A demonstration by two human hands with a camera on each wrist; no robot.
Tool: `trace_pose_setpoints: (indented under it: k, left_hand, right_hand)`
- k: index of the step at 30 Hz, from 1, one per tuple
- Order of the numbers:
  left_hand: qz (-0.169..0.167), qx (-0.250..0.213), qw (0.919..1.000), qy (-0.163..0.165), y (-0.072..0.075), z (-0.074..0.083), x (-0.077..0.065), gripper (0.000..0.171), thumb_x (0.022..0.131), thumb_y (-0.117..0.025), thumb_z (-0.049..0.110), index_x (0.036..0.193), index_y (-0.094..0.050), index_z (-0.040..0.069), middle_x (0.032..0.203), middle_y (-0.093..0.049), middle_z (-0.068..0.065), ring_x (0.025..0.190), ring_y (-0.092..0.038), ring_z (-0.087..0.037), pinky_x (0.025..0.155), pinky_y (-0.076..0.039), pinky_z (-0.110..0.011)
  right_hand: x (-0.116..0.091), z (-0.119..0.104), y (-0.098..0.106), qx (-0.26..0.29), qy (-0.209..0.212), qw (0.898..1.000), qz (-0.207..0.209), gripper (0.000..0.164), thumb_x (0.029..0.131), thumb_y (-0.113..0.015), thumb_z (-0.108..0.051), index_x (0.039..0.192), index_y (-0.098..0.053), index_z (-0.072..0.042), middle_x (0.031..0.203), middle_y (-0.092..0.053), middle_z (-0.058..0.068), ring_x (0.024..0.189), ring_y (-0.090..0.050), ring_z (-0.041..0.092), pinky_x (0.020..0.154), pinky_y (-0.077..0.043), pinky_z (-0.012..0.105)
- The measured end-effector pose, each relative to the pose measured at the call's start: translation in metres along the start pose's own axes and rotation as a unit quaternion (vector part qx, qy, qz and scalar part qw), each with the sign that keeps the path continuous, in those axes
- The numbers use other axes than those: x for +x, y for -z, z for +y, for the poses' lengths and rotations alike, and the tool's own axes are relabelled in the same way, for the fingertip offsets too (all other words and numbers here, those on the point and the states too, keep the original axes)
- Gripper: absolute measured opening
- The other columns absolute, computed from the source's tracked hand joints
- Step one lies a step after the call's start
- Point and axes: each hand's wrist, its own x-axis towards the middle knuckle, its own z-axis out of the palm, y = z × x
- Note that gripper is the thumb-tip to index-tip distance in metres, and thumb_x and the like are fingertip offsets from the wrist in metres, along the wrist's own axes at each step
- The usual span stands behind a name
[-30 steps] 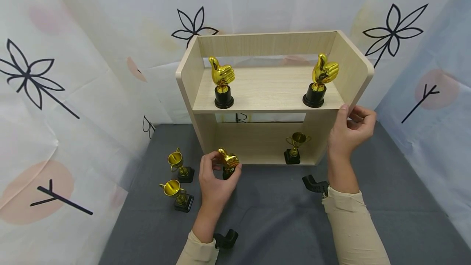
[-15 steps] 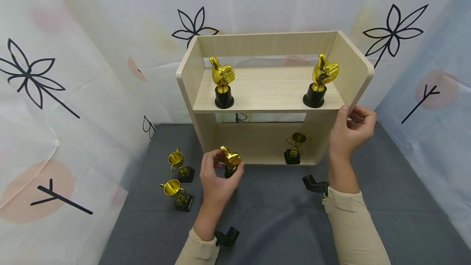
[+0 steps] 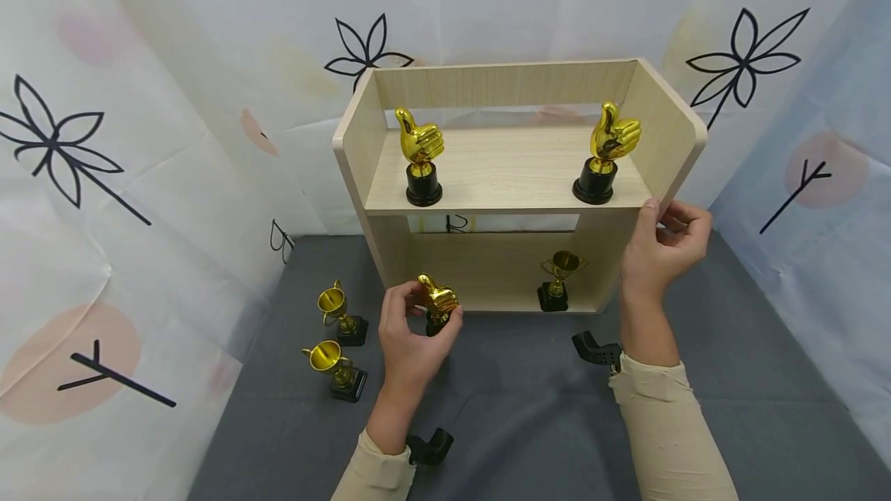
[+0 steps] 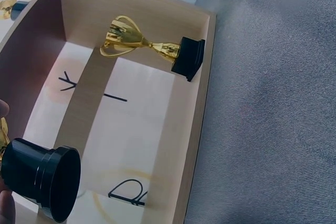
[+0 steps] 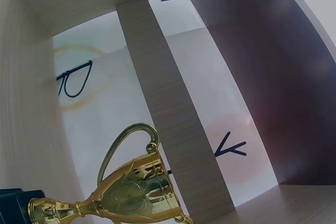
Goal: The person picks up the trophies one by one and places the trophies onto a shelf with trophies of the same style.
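Observation:
My left hand grips a gold thumbs-up trophy in front of the lower shelf's left part. In the left wrist view the round black base of that trophy shows at the lower left, with fingertips at the edge. My right hand pinches the right side panel of the wooden shelf, near the front end of the upper board. A gold cup trophy stands on the lower shelf at the right; it also appears large in the right wrist view, its two-handled cup lying sideways across that picture.
Two thumbs-up trophies stand on the upper shelf, left and right. On the grey cloth left of the shelf are two gold cups with black square bases. Patterned white fabric hangs behind and beside.
My left hand has moved slightly right and up with the thumbs-up trophy, then stayed nearly still. The right hand has kept its place on the shelf.

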Motion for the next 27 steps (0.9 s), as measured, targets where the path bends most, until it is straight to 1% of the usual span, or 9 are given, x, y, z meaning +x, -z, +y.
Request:
trace_pose_setpoints:
  k: [10,17,20,22,24,27]
  left_hand:
    - [0.006,-0.005,0.9999,-0.011,0.000,-0.001,0.000,0.055,0.075,-0.095,0.013,0.121,-0.066,0.002,0.107,-0.065,-0.013,0.088,-0.064,-0.025,0.074,-0.057,-0.035]
    - [0.013,-0.008,0.9995,-0.028,-0.002,-0.001,0.002,0.055,0.075,-0.095,0.012,0.121,-0.067,0.002,0.107,-0.066,-0.013,0.088,-0.064,-0.024,0.072,-0.057,-0.038]
    - [0.014,-0.011,0.9994,-0.030,-0.002,-0.001,0.003,0.054,0.075,-0.095,0.012,0.121,-0.067,0.002,0.107,-0.066,-0.013,0.088,-0.063,-0.024,0.072,-0.056,-0.038]
    - [0.014,-0.013,0.9993,-0.030,-0.002,0.000,0.003,0.055,0.075,-0.095,0.011,0.121,-0.067,0.003,0.108,-0.066,-0.013,0.087,-0.063,-0.024,0.072,-0.056,-0.038]
    - [0.015,-0.013,0.9993,-0.031,-0.002,0.001,0.004,0.055,0.075,-0.095,0.012,0.121,-0.067,0.003,0.107,-0.066,-0.013,0.087,-0.063,-0.024,0.072,-0.056,-0.039]
    - [0.015,-0.015,0.9993,-0.030,-0.002,0.001,0.004,0.056,0.074,-0.095,0.011,0.121,-0.067,0.003,0.107,-0.066,-0.013,0.086,-0.063,-0.024,0.071,-0.055,-0.040]
  right_hand:
    - [-0.001,0.002,0.000,-0.003,-0.003,1.000,0.006,0.009,0.093,-0.069,-0.007,0.093,-0.064,-0.014,0.095,-0.061,-0.004,0.083,-0.062,0.010,0.069,-0.046,0.024]
    - [0.002,0.012,0.002,-0.011,-0.006,1.000,0.009,0.009,0.093,-0.069,-0.007,0.094,-0.064,-0.014,0.093,-0.062,-0.005,0.081,-0.062,0.009,0.068,-0.046,0.024]
    - [0.004,0.018,0.003,-0.016,-0.012,1.000,0.012,0.006,0.093,-0.070,-0.007,0.095,-0.064,-0.007,0.093,-0.062,-0.006,0.081,-0.063,0.010,0.069,-0.046,0.024]
    - [0.005,0.022,0.004,-0.017,-0.015,1.000,0.014,0.009,0.093,-0.070,-0.007,0.096,-0.064,-0.001,0.093,-0.062,-0.007,0.081,-0.063,0.011,0.069,-0.045,0.025]
    - [0.005,0.024,0.005,-0.018,-0.018,1.000,0.016,0.012,0.093,-0.071,-0.007,0.097,-0.063,0.001,0.094,-0.062,-0.007,0.081,-0.063,0.011,0.069,-0.045,0.026]
    - [0.005,0.025,0.005,-0.016,-0.019,1.000,0.017,0.008,0.093,-0.071,-0.007,0.096,-0.064,-0.005,0.094,-0.062,-0.006,0.082,-0.063,0.012,0.069,-0.045,0.026]
